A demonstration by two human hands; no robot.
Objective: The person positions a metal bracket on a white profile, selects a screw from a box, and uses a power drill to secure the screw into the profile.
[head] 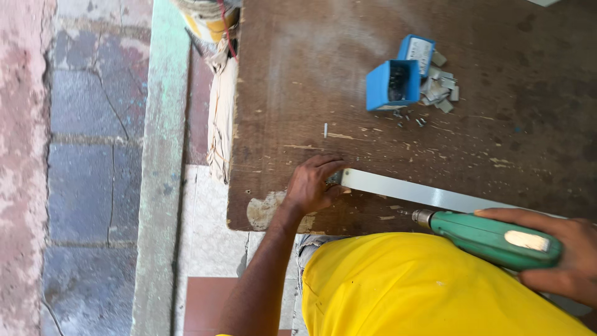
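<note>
L hand reaches fwd, arm extended, fingers curled in a grip pinching end of white metal strip flat on counter. R hand wraps green drill, bit toward strip.

Hidden, cropped or unclear parts around the two hands

The right hand runs off the right edge, its grip wrapping the rear of the green drill, whose bit tip is too fine to follow. The white strip disappears behind the drill and the yellow shirt; its near end is covered by the left hand, whose fingertips hide whatever sits there. The contents of the open blue box are too dark to tell. A yellow container is cut by the top edge.
</note>
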